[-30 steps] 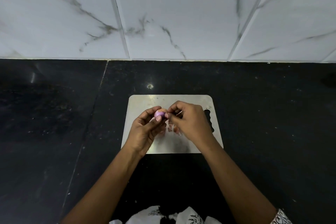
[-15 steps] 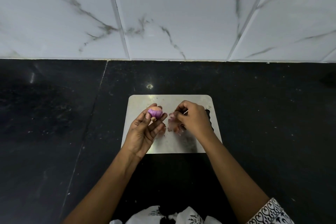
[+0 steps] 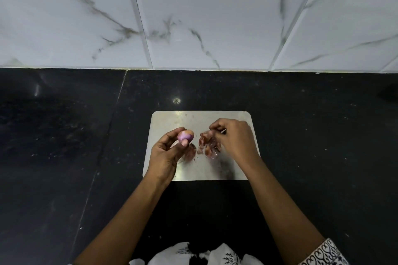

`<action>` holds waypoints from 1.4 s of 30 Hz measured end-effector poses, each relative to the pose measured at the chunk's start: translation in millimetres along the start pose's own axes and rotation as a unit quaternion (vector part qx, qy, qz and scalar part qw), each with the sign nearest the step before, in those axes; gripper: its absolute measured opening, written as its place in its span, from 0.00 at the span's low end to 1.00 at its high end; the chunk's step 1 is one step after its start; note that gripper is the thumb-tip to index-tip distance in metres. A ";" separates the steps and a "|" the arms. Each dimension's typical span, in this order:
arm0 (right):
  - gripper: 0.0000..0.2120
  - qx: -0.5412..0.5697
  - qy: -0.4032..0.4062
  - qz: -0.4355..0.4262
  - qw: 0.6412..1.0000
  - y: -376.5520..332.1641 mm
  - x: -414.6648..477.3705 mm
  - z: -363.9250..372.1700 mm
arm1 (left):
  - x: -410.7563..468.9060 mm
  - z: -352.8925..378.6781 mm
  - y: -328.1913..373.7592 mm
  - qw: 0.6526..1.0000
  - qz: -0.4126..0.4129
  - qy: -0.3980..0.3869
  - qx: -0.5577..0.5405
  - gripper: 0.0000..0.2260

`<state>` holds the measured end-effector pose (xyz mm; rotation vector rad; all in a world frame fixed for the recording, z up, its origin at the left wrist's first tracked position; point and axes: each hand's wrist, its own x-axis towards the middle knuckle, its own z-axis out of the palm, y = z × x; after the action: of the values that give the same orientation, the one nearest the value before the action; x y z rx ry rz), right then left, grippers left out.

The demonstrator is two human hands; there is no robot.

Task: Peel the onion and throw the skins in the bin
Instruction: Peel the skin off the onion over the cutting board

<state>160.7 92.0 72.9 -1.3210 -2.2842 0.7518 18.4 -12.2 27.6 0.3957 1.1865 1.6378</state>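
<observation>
While the left hand (image 3: 165, 155) is raised over the left part of the steel board (image 3: 200, 170), the head view shows it holding the onion (image 3: 185, 135) at its fingertips: the thumb presses the near side and the fingers curl round the far side. The onion is small, purple and mostly bare, with a tan patch on top. Just right of it, not touching, the skins (image 3: 207, 146) lie in a loose reddish heap on the middle of the board. The right hand (image 3: 234, 137) hovers over the heap's right edge, fingers curled, its fingertips pinching the topmost scrap. The board rests on a black counter (image 3: 64, 135) below a marbled tile wall (image 3: 193, 17).
</observation>
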 end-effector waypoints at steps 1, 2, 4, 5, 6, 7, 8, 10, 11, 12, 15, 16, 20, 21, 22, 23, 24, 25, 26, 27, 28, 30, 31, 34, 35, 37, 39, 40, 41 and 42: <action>0.11 0.037 -0.002 -0.013 0.999 -4.6 -1.6 -2.6 | -0.9 1.1 1.0 1.000 0.010 -0.003 0.016 0.16; 0.12 0.076 -0.013 -0.038 0.996 -9.7 -3.7 -5.2 | -1.4 2.4 2.4 0.999 0.019 -0.006 0.032 0.16; 0.14 0.100 -0.038 -0.110 0.988 -18.4 -8.5 -7.5 | -1.2 4.5 4.6 0.998 0.037 -0.007 0.052 0.16; 0.14 0.089 -0.040 -0.136 0.986 -21.4 -10.4 -7.4 | -0.9 5.5 5.2 0.997 0.047 -0.006 0.056 0.16; 0.14 0.076 -0.035 -0.152 0.985 -23.7 -11.7 -7.0 | -0.3 6.7 5.5 0.997 0.057 -0.005 0.059 0.16; 0.13 0.067 -0.025 -0.161 0.984 -25.4 -11.9 -6.4 | -0.2 7.7 5.7 0.996 0.065 -0.002 0.063 0.16; 0.13 0.061 -0.014 -0.168 0.984 -26.0 -11.9 -5.9 | 0.0 8.8 5.9 0.995 0.073 0.000 0.065 0.16; 0.11 0.052 0.003 -0.183 0.982 -26.0 -11.0 -4.8 | -0.6 10.7 6.7 0.994 0.083 0.002 0.067 0.15; 0.10 0.045 0.005 -0.191 0.981 -25.8 -10.5 -4.6 | -1.0 11.7 7.4 0.994 0.086 0.001 0.068 0.15; 0.10 0.037 0.005 -0.197 0.980 -25.4 -10.1 -4.4 | -1.7 12.6 8.3 0.994 0.088 -0.001 0.069 0.16; 0.07 0.026 0.004 -0.199 0.980 -25.5 -10.3 -3.5 | -4.6 14.6 11.4 0.993 0.094 -0.006 0.076 0.16; 0.06 0.029 0.007 -0.192 0.981 -25.7 -10.2 -3.2 | -5.3 14.6 12.1 0.992 0.095 -0.009 0.078 0.16; 0.02 0.045 0.050 -0.123 0.990 -22.0 -5.7 -0.7 | -7.9 15.0 13.7 0.991 0.098 -0.029 0.084 0.17; 0.02 0.043 0.056 -0.108 0.992 -19.5 -3.8 0.0 | -8.3 15.4 13.9 0.991 0.098 -0.032 0.085 0.18; 0.01 0.038 0.054 -0.096 0.993 -17.3 -2.4 0.6 | -8.7 15.8 14.2 0.991 0.098 -0.034 0.085 0.18; 0.02 0.032 0.048 -0.085 0.995 -15.3 -1.9 0.8 | -9.0 16.2 14.5 0.991 0.098 -0.036 0.086 0.18; 0.02 0.027 0.042 -0.077 0.996 -13.5 -2.1 1.2 | -8.9 16.5 14.7 0.991 0.097 -0.037 0.087 0.18; 0.03 0.026 0.039 -0.069 0.997 -12.1 -3.2 1.5 | -8.7 16.3 14.6 0.991 0.096 -0.037 0.088 0.18; 0.04 0.029 0.042 -0.062 0.997 -11.1 -4.7 1.7 | -8.6 15.7 14.7 0.991 0.095 -0.035 0.087 0.18; 0.05 0.033 0.043 -0.057 0.997 -10.4 -6.8 1.3 | -8.5 15.2 14.6 0.991 0.092 -0.033 0.087 0.18; 0.05 0.035 0.036 -0.055 0.997 -9.5 -8.1 1.0 | -8.7 14.7 14.4 0.992 0.089 -0.031 0.088 0.18; 0.03 0.016 -0.016 -0.065 0.998 -5.9 -9.2 0.2 | -8.5 14.1 13.2 0.992 0.082 -0.027 0.096 0.18; 0.05 -0.003 -0.049 -0.071 0.996 -4.0 -9.3 0.5 | -8.0 13.8 12.2 0.992 0.078 -0.023 0.100 0.18; 0.13 -0.004 -0.075 -0.067 0.995 0.7 -9.4 0.4 | -5.6 11.5 8.4 0.992 0.069 -0.008 0.109 0.18; 0.13 0.022 -0.062 -0.068 0.996 -0.2 -9.5 -0.6 | -4.9 11.0 7.0 0.992 0.066 -0.004 0.112 0.18; 0.12 0.085 -0.036 -0.102 0.990 -3.0 -10.5 -1.5 | -4.4 11.2 5.8 0.992 0.063 -0.004 0.111 0.18; 0.12 0.103 -0.030 -0.145 0.984 -5.1 -10.9 -0.4 | -3.7 12.1 5.0 0.992 0.060 -0.004 0.107 0.18; 0.12 0.096 -0.026 -0.158 0.982 -6.2 -11.0 0.2 | -3.3 12.8 4.6 0.993 0.058 -0.003 0.106 0.18; 0.12 0.086 -0.022 -0.166 0.982 -7.4 -10.9 0.7 | -3.1 13.8 4.7 0.993 0.056 -0.001 0.105 0.18; 0.12 0.077 -0.019 -0.175 0.981 -7.7 -10.7 1.0 | -2.8 14.3 4.7 0.993 0.054 0.002 0.103 0.18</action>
<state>160.2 79.2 76.3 -0.8133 -2.3446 0.8133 27.5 -7.3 38.9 0.5958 1.3624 1.6125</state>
